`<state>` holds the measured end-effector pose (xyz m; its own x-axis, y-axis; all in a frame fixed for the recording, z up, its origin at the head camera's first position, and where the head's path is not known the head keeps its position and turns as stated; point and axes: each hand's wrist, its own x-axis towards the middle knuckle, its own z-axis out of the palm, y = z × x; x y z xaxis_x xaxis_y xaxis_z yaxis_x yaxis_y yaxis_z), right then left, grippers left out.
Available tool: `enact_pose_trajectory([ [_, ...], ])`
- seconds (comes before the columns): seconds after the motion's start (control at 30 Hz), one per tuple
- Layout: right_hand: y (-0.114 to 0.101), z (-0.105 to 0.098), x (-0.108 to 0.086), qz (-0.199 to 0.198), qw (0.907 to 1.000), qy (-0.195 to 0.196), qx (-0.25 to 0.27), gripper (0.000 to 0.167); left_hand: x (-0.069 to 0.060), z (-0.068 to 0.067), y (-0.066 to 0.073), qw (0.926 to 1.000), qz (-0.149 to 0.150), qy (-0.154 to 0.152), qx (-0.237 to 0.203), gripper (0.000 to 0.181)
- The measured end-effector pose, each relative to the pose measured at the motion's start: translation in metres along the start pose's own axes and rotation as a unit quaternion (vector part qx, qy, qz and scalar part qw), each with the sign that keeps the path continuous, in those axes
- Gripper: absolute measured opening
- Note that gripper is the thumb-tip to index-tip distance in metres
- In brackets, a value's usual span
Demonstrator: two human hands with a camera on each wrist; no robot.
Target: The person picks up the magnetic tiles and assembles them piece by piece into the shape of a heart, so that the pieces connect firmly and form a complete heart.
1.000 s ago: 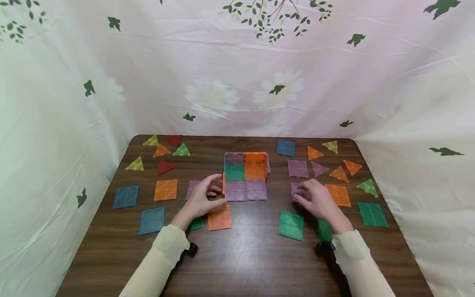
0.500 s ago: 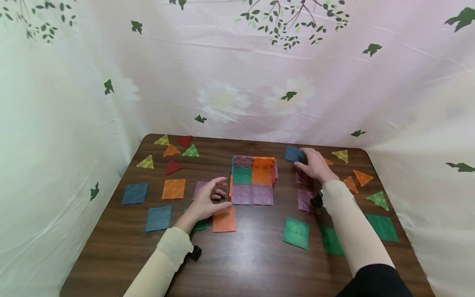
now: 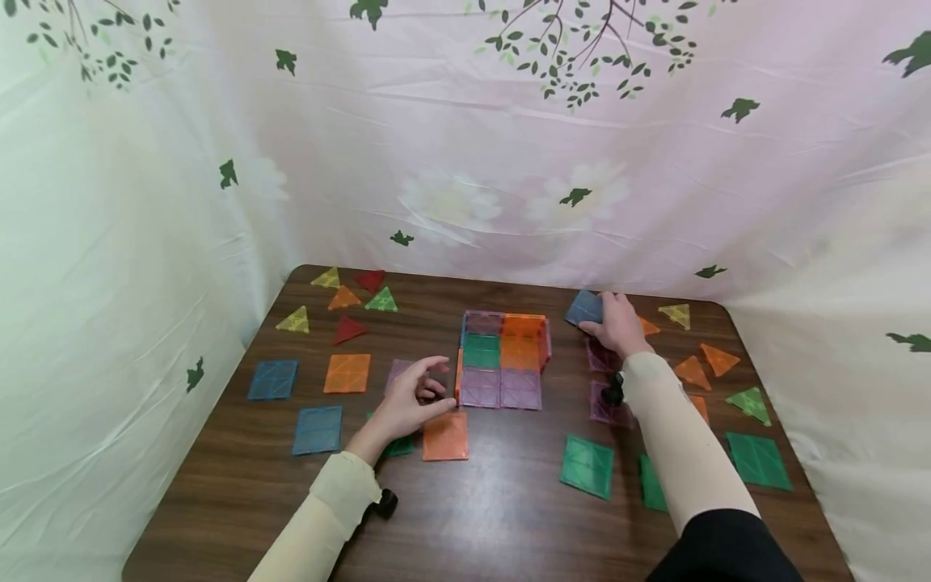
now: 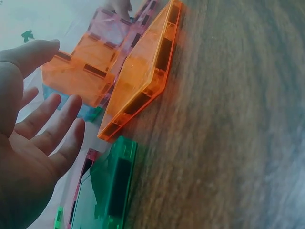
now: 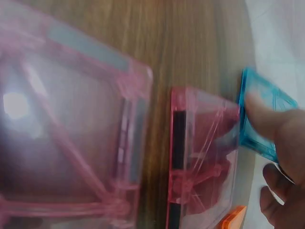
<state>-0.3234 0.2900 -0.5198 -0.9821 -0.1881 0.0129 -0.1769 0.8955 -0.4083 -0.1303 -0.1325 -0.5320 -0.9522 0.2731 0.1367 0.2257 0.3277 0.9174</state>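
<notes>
My right hand (image 3: 618, 326) pinches a blue square tile (image 3: 584, 307) at the far right of the table, tilted in the grip. In the right wrist view, the thumb lies across this blue tile (image 5: 274, 93), while curled fingers show below it. Midway on the table stands a structure of translucent square tiles: purple tiles (image 3: 481, 388) and a green one (image 3: 481, 352) form its floor, with upright tiles around it. Beside its orange left wall (image 3: 459, 378), my left hand (image 3: 407, 402) hovers with spread, loosely bent fingers, holding nothing. An orange tile (image 3: 446, 437) lies flat by its thumb.
On the left lie blue tiles (image 3: 318, 430), an orange square (image 3: 347, 373) and several small triangles (image 3: 348, 329). Green squares (image 3: 587, 466), purple squares (image 3: 609, 404) and more triangles (image 3: 720, 360) lie on the right. A printed curtain (image 3: 465, 162) surrounds the table.
My right hand has moved from a purple tile to the far blue tile, which it now grips and has tilted. The left hand stays beside the structure. The head view has shifted slightly.
</notes>
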Motion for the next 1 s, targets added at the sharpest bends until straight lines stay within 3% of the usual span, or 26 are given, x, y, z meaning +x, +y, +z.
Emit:
enact_pose_trajectory([
  [0.17,-0.007,-0.005,-0.019,-0.028,0.9959,0.075,0.042,0.036,0.000,0.001,0.002,0.9999,-0.001,-0.009,0.009,0.066],
  [0.33,-0.027,-0.015,-0.053,-0.046,0.9843,0.148,0.084,0.035,0.002,0.001,0.002,0.9999,0.001,-0.012,0.004,0.064],
  [0.53,-0.064,-0.012,-0.114,-0.087,0.9612,0.237,0.111,0.025,0.001,0.002,0.001,0.9999,0.009,-0.009,0.001,0.063],
  [0.63,-0.082,-0.004,-0.141,-0.085,0.9609,0.232,0.124,0.023,0.001,0.002,0.000,0.9999,0.009,-0.007,0.006,0.063],
  [0.73,-0.098,0.007,-0.159,-0.073,0.9686,0.199,0.130,0.022,0.002,0.002,0.000,0.9999,0.010,-0.005,0.001,0.064],
  [1.0,-0.123,0.038,-0.167,-0.027,0.9841,0.135,0.113,0.023,0.003,0.006,-0.004,0.9998,0.002,0.000,-0.019,0.066],
])
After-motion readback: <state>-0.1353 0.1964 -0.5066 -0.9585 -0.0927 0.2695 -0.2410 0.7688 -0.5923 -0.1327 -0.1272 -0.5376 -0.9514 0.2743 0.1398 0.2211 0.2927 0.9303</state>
